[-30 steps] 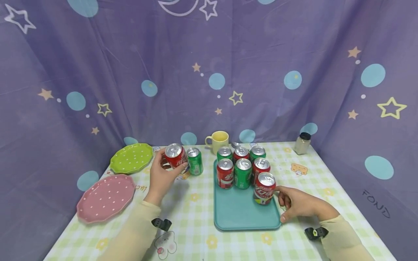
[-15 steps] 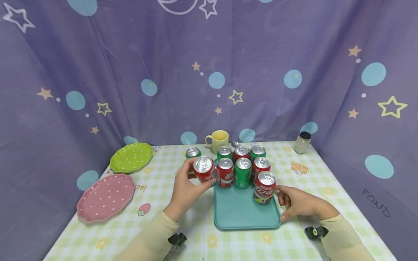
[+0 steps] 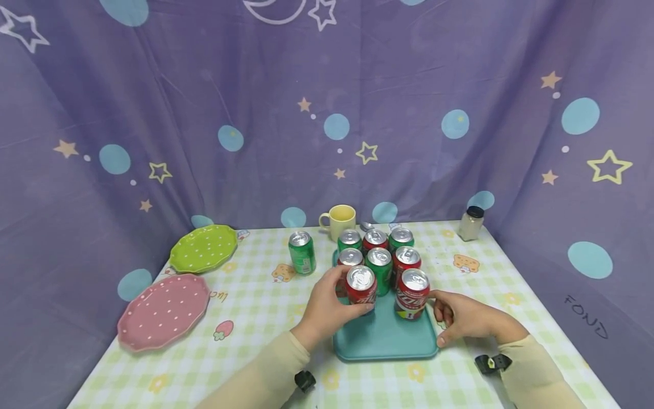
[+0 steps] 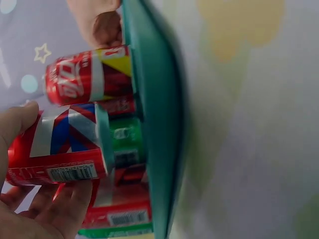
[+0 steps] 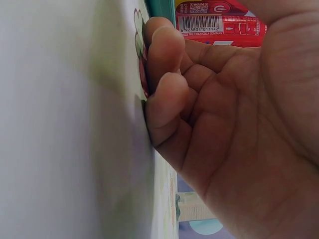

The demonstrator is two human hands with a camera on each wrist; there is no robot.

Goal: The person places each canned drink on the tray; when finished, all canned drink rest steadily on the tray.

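A red cola can [image 3: 361,287] is gripped in my left hand [image 3: 327,307], thumb on one side and fingers on the other. In the left wrist view the held can [image 4: 60,149] hangs upright just above the teal tray [image 3: 385,343]. Behind it on the tray stand several red and green cans, such as a green can [image 3: 379,272]. Another red can [image 3: 411,295] stands at the tray's right side. Beside that edge rests my right hand [image 3: 472,319], index finger and thumb touching the rim, other fingers loosely curled on the table.
A lone green can [image 3: 302,254] stands left of the tray. Farther left lie a green dotted plate [image 3: 203,249] and a pink dotted plate [image 3: 164,312]. At the back are a yellow mug [image 3: 341,222], a spoon [image 3: 366,226] and a black-lidded jar [image 3: 471,224].
My left hand has carried the red can rightward and nearer, from beside the lone green can to over the tray. The right hand has stayed put.
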